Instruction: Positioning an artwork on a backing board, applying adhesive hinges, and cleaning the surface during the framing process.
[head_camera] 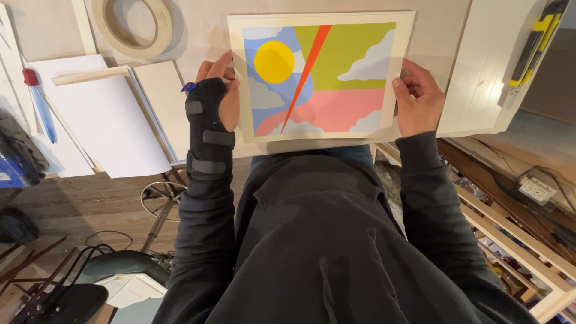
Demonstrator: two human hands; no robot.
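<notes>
Seen from above, over a dark hooded top. Both hands on a colourful picture (321, 75) lying flat on the table (204, 30), close to its near edge. Left hand (219, 99), wrapped in a black wrist brace with straps, closed on the picture's left edge, thumb on top of the pale border, fingers curled at the rim. Right hand (417, 96) closed on the right edge in the same way, thumb over the border, knuckles raised. Grip on both sides: pinching the picture, not open.

On the picture: a yellow disc, white clouds, blue, green and pink fields, a thin orange-red wedge running from the top down to the lower left, all inside a cream margin.

Left of the picture, just beside the braced hand, a stack of white sheets (102, 120) and pale boards. Further up, a wide roll of tape (135, 24) lying flat. Far left, a pen with a red cap (37, 99). To the right, a white board (486, 66), with a yellow and black tool (534, 42) resting near its far corner. Below the table, wooden floor, cables, a stool.
</notes>
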